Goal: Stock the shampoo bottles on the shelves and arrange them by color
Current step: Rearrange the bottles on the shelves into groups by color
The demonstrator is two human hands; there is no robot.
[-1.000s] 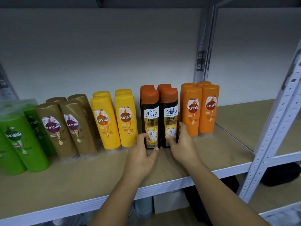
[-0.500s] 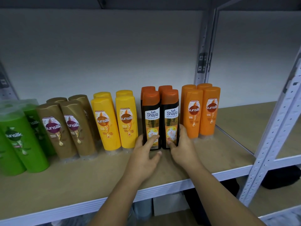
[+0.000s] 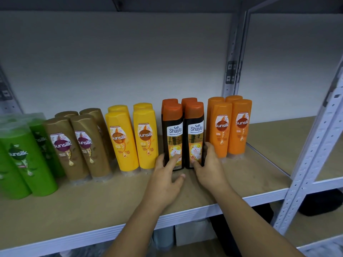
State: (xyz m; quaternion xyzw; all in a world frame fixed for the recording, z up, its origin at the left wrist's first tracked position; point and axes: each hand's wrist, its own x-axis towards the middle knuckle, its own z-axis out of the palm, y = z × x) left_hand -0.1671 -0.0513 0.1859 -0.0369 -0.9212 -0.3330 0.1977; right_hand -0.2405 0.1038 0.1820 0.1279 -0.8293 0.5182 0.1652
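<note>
Shampoo bottles stand in colour groups on the wooden shelf point(image 3: 92, 201): green point(image 3: 27, 160) at the left, then gold-brown point(image 3: 74, 145), yellow point(image 3: 133, 138), black orange-capped Shayla bottles, and orange point(image 3: 230, 127). My left hand point(image 3: 165, 175) holds the base of the front left Shayla bottle point(image 3: 173, 130), thumb on its left side and a finger across its label. My right hand point(image 3: 207, 164) grips the base of the front right Shayla bottle point(image 3: 194, 127), fingers wrapped round its right side next to the orange group. Both bottles stand upright and touch each other.
A grey perforated upright point(image 3: 315, 154) stands at the front right. Beyond it lies a neighbouring shelf bay point(image 3: 278, 141). Under the shelf sit a white box point(image 3: 193, 232) and a dark bag point(image 3: 319, 204). A white back wall closes the shelf.
My left fingers have slid up from the shelf onto the front of the left Shayla bottle. My right hand stays on the right bottle. The pair has barely shifted.
</note>
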